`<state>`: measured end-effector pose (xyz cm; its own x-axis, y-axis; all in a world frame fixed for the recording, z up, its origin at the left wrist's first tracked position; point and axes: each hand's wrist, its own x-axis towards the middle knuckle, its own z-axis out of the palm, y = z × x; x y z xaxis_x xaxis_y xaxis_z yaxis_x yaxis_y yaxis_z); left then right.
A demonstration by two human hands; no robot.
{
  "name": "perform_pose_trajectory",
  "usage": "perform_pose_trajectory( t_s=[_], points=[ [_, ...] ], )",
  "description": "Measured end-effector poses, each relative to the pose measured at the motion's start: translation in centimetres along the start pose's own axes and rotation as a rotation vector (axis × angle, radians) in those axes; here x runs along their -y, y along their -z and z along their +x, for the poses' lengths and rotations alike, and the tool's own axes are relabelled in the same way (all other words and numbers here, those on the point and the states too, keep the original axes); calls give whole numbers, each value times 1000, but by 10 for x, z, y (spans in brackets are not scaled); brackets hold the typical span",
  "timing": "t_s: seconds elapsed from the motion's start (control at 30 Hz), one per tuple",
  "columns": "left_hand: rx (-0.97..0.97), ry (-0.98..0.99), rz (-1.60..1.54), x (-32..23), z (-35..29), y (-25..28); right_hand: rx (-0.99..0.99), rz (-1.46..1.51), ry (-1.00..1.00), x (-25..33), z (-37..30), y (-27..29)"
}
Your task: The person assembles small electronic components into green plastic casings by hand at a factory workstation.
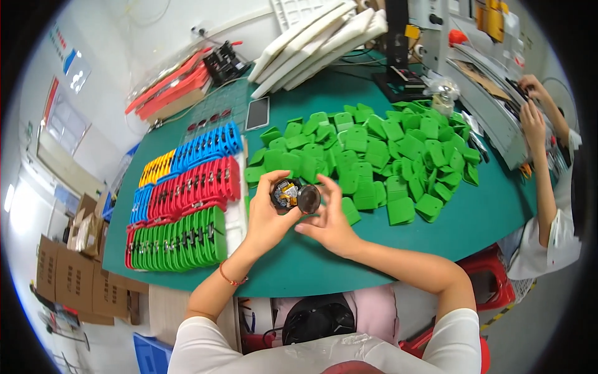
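My left hand (pixel 271 218) is closed around a small round black watch-like device (pixel 286 194), whose uncovered inside shows yellow and silvery parts. Against its right side a round, dark, glossy cover (pixel 309 199) stands tilted, near my left thumb. My right hand (pixel 334 223) is curved around the right of this cover, thumb and forefinger spread apart; whether a fingertip touches it is hard to make out. Just beyond both hands lies a big heap of flat green plastic pieces (pixel 356 139).
At left stand rows of green (pixel 177 245), red (pixel 196 187) and blue holders (pixel 208 149) with dark pieces in them. A phone-like slab (pixel 258 113) and stacked white foam trays (pixel 317 47) lie on the far green table (pixel 280 271). A co-worker's hands (pixel 532 118) work at right.
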<state>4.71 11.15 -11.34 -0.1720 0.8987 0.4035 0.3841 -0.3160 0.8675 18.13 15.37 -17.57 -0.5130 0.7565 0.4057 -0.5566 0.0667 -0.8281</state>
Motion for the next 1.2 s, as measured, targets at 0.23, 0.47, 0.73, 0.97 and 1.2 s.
perform_pose_trajectory(
  t_s=[0.23,0.47,0.73,0.97,1.2],
  points=[
    [52,108,-232,36,-16,10,113,-683,208,14,3,5],
    [225,232,-524,34,-16,17,160,-980,409,22,9,11],
    [196,396,-735,35,-18,20,114,-1055,333,17,9,12],
    [204,417,-758,34,-19,21,148,-1105,402,24,14,11],
    [239,400,-734,37,-21,19,161,-1112,470,19,14,16]
  ],
)
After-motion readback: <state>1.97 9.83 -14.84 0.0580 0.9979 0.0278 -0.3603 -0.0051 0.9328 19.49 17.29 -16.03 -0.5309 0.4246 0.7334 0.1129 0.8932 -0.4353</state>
